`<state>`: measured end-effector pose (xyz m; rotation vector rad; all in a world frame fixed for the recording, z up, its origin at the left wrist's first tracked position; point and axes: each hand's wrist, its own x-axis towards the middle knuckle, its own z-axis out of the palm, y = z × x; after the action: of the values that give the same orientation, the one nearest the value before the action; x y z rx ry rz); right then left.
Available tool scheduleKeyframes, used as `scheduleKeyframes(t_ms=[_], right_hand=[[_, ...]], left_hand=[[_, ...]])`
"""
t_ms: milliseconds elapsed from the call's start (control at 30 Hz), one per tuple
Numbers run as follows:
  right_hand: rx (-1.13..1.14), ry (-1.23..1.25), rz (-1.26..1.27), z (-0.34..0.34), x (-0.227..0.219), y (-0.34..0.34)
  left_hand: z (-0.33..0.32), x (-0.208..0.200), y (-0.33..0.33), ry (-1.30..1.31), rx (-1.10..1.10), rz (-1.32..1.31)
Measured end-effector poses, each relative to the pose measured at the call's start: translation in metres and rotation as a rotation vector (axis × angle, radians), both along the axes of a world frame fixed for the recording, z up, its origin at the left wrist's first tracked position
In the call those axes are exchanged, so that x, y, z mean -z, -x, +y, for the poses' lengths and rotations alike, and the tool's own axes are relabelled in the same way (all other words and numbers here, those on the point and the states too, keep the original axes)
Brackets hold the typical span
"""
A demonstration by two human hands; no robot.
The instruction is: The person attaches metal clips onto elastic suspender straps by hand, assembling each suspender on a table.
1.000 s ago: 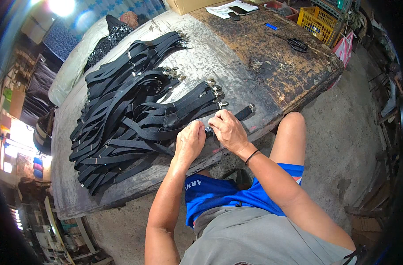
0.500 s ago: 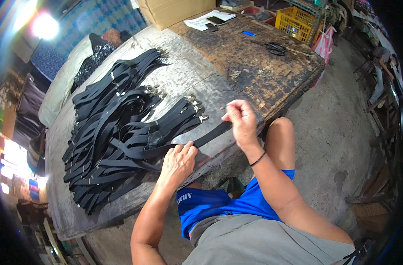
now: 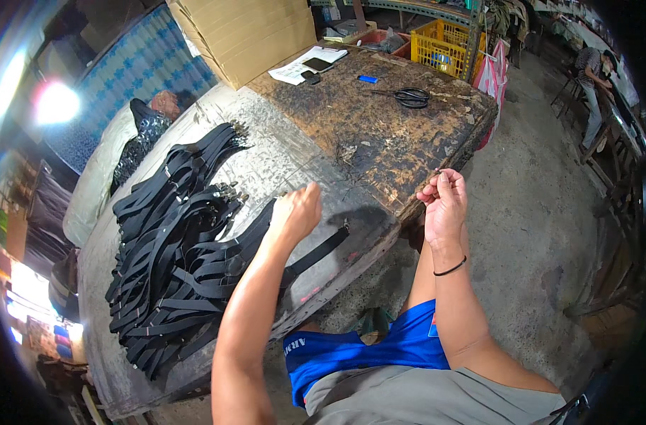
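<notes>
A large heap of black straps (image 3: 174,262) with metal clips at their ends lies across the left part of the table. One strap (image 3: 319,253) sticks out alone toward the right, its end lying on the tabletop. Over the clip ends of the nearest bundle, my left hand (image 3: 295,214) is closed; what its fingers hold is hidden. Off the table's near right edge, my right hand (image 3: 445,209) is raised with thumb and fingers pinched. A tiny dark tip shows at those fingertips, too small to name.
Black scissors (image 3: 411,98), a blue piece (image 3: 367,79), papers (image 3: 295,73) and a phone (image 3: 317,64) lie on the worn wooden tabletop (image 3: 387,142). A cardboard box (image 3: 245,39) stands behind. Yellow crates (image 3: 436,49) are beyond; another person (image 3: 591,85) is far right.
My left hand has lifted off the single strap and moved up to the clip ends. My right hand has moved right, away from that strap's end. The view has shifted.
</notes>
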<state>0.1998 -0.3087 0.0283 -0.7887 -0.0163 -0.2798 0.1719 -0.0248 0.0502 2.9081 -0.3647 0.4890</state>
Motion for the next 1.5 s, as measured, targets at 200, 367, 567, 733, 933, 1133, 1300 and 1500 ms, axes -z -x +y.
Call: scheduleKeyframes(t_ms=[200,367,567,733,933,1133,1300,1500], right_hand=[[-0.041,-0.05,0.03,0.009,-0.002,-0.005],[-0.034,0.022,-0.025,-0.001,0.004,-0.006],[-0.114,0.312,-0.079,0.042,0.002,0.015],[-0.165,0.748,-0.367,0.098,0.011,0.034],[-0.579,0.665,-0.305,0.129,0.015,0.057],[-0.584,0.49,-0.307,0.134,0.006,0.059],[-0.576,0.397,-0.262,0.135,0.001,0.053],[-0.547,0.429,-0.278,0.131,0.001,0.052]], left_hand=[[-0.022,-0.001,-0.039,0.201,0.018,-0.274],[-0.016,-0.003,0.048,-0.098,-0.073,0.051],[0.019,0.027,0.129,0.006,-0.194,0.203],[0.01,0.006,0.136,0.208,-0.036,0.207],[-0.005,-0.027,0.145,0.307,0.161,0.082],[0.015,-0.019,0.145,0.586,0.005,0.161],[0.04,-0.012,0.156,0.794,-0.135,0.265],[0.036,-0.009,0.155,0.839,-0.129,0.272]])
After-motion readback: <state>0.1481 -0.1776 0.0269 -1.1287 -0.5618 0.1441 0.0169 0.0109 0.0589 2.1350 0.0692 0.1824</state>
